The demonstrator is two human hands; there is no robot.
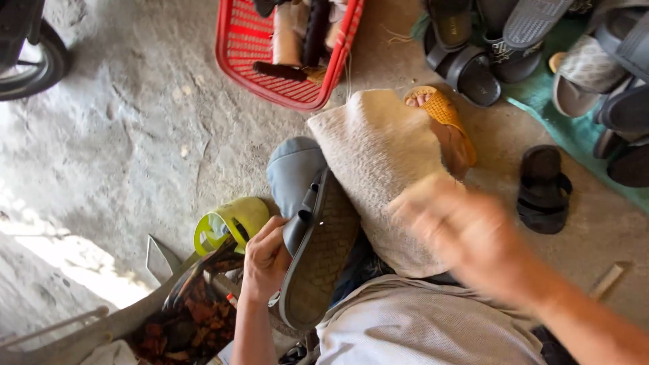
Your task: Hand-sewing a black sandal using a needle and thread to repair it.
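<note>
My left hand (265, 260) grips the grey sandal (318, 253), fingers (274, 226) curled over its edge, sole up on my lap beside the beige cloth (378, 159). My right hand (466, 236) is a blur above the cloth; whether it holds anything I cannot tell. I see no finished repair on the sole, so most work seems left.

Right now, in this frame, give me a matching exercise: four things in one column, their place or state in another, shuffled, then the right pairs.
Things:
1. left hand
2. right hand
3. red basket
4. black sandal

Place or state:
A. alone on the bare floor, at right
B. grips the grey sandal, sole up, on the lap
C. at the top, holding tools
D. blurred, above the beige cloth

Pairs: 1-B, 2-D, 3-C, 4-A
</note>
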